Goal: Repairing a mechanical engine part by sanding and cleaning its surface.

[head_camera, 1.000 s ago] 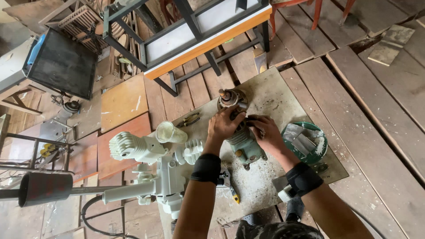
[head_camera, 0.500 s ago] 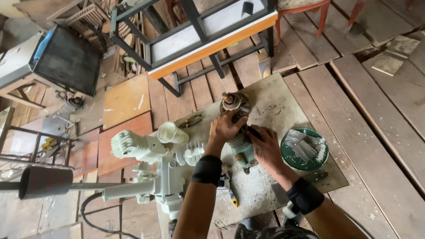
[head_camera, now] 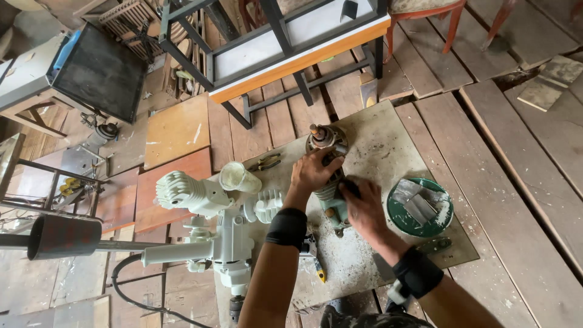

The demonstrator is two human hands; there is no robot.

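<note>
green metal motor housing (head_camera: 331,197) with rusty round end on worn grey floor board (head_camera: 388,152); left hand (head_camera: 313,171) grasping upper part, right hand (head_camera: 363,209) gripping lower side. green round dish (head_camera: 395,212) just beside.

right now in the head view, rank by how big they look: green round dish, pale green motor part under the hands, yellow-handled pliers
1. pale green motor part, though partly hidden by both hands
2. green round dish, close in size
3. yellow-handled pliers, clearly smallest
</note>
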